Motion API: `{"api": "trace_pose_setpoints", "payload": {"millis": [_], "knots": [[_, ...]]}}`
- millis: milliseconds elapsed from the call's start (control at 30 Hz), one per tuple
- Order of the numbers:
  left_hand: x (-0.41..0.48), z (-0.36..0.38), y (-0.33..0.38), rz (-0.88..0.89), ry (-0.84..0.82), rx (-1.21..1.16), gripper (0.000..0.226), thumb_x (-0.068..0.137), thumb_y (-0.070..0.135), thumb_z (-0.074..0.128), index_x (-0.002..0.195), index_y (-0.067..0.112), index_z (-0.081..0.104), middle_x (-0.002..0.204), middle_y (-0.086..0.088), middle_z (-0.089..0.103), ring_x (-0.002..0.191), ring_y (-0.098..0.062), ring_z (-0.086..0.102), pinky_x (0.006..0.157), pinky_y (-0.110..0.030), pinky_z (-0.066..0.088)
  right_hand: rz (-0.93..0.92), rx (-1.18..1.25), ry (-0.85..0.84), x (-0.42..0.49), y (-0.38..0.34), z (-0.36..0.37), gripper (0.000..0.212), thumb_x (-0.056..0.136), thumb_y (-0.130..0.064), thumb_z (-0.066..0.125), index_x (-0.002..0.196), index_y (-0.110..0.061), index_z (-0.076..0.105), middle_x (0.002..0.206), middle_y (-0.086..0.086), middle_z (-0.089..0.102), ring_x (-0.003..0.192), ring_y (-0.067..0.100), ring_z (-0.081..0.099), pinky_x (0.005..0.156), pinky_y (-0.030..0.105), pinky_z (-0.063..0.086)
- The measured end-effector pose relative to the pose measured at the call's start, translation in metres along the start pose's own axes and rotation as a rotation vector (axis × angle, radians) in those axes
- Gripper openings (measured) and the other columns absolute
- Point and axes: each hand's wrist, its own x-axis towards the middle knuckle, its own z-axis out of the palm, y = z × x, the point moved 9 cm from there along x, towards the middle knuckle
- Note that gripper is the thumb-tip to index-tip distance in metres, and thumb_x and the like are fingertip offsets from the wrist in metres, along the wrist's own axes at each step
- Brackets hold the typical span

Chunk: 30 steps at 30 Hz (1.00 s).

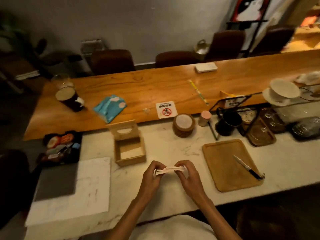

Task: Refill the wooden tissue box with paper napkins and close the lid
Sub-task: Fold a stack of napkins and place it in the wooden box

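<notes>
The wooden tissue box (130,159) stands on the marble counter, its lid (123,129) raised upright at the far side. Some white paper shows at the bottom inside. Just in front of the box, my left hand (152,175) and my right hand (187,174) pinch the two ends of a small stack of white paper napkins (168,170), held a little above the counter. A blue tissue pack (110,107) lies on the wooden bar top behind the box.
A wooden tray (225,168) with a knife (246,168) lies to the right. Stacked coasters (183,125), a no-smoking sign (166,110) and a dark mug (227,122) sit beyond. A dark drink cup (69,98) and a snack tray (61,148) are left.
</notes>
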Motion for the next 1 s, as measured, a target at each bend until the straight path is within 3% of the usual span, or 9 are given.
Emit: {"api": "trace_pose_setpoints", "payload": {"millis": [133, 267, 333, 433, 600, 767, 900, 1000], "knots": [[-0.010, -0.042, -0.014, -0.020, 0.086, -0.021, 0.017, 0.089, 0.000, 0.058, 0.092, 0.017, 0.059, 0.090, 0.001, 0.064, 0.086, -0.012, 0.061, 0.079, -0.021, 0.049, 0.003, 0.075, -0.109, 0.005, -0.021, 0.045, 0.025, 0.089, -0.002, 0.061, 0.104, -0.022, 0.058, 0.103, -0.008, 0.062, 0.097, 0.005, 0.059, 0.084, 0.013, 0.044], [-0.030, -0.057, -0.047, -0.080, 0.060, -0.010, 0.020, 0.088, -0.001, 0.058, 0.096, 0.017, 0.056, 0.096, 0.000, 0.062, 0.092, -0.010, 0.060, 0.086, -0.025, 0.050, 0.058, 0.045, -0.147, -0.016, -0.015, 0.079, 0.027, 0.088, 0.002, 0.060, 0.099, -0.023, 0.059, 0.098, -0.010, 0.062, 0.094, 0.005, 0.059, 0.082, 0.022, 0.046], [-0.038, -0.056, -0.063, -0.085, 0.014, 0.005, 0.029, 0.087, -0.004, 0.058, 0.107, 0.017, 0.055, 0.108, -0.001, 0.061, 0.103, -0.009, 0.059, 0.096, -0.029, 0.049, 0.077, 0.068, -0.175, -0.030, -0.009, 0.091, 0.032, 0.089, -0.001, 0.058, 0.113, -0.022, 0.058, 0.110, -0.010, 0.062, 0.105, 0.004, 0.059, 0.091, 0.025, 0.048], [-0.045, -0.053, -0.083, -0.097, -0.006, 0.021, 0.044, 0.085, -0.004, 0.061, 0.120, 0.020, 0.052, 0.122, 0.001, 0.058, 0.118, -0.011, 0.056, 0.107, -0.032, 0.043, 0.169, 0.146, -0.152, -0.045, 0.007, 0.100, 0.056, 0.089, -0.013, 0.060, 0.140, -0.023, 0.041, 0.134, -0.008, 0.053, 0.124, 0.004, 0.050, 0.104, 0.021, 0.041], [-0.048, -0.054, -0.083, -0.078, 0.053, 0.001, 0.046, 0.085, -0.005, 0.061, 0.122, 0.020, 0.053, 0.127, 0.004, 0.057, 0.123, -0.007, 0.052, 0.111, -0.030, 0.039, 0.227, 0.165, -0.156, -0.050, 0.019, 0.110, 0.078, 0.091, -0.017, 0.064, 0.151, -0.034, 0.019, 0.154, -0.013, 0.032, 0.141, 0.003, 0.031, 0.112, 0.027, 0.032], [-0.048, -0.056, -0.088, -0.090, 0.076, -0.008, 0.057, 0.086, -0.006, 0.058, 0.132, 0.024, 0.045, 0.137, 0.005, 0.051, 0.132, -0.007, 0.046, 0.114, -0.026, 0.034, 0.215, 0.136, -0.186, -0.050, 0.018, 0.112, 0.086, 0.086, -0.024, 0.057, 0.153, -0.032, 0.003, 0.161, -0.015, 0.007, 0.147, 0.000, 0.012, 0.121, 0.032, 0.016], [-0.054, -0.042, -0.087, -0.141, 0.020, 0.017, 0.064, 0.088, -0.005, 0.054, 0.141, 0.024, 0.033, 0.144, 0.009, 0.039, 0.134, -0.002, 0.035, 0.113, -0.011, 0.024, 0.207, 0.112, -0.268, -0.051, 0.017, 0.124, 0.085, 0.090, -0.012, 0.056, 0.153, -0.034, 0.003, 0.160, -0.016, 0.007, 0.144, 0.003, 0.016, 0.118, 0.028, 0.017], [-0.056, -0.044, -0.087, -0.172, 0.078, -0.028, 0.056, 0.089, -0.009, 0.050, 0.132, 0.024, 0.039, 0.134, 0.010, 0.044, 0.130, -0.005, 0.039, 0.113, -0.020, 0.029, 0.194, 0.128, -0.231, -0.047, 0.018, 0.120, 0.081, 0.088, -0.021, 0.056, 0.153, -0.031, 0.009, 0.156, -0.023, 0.015, 0.143, 0.003, 0.021, 0.116, 0.029, 0.020]]}}
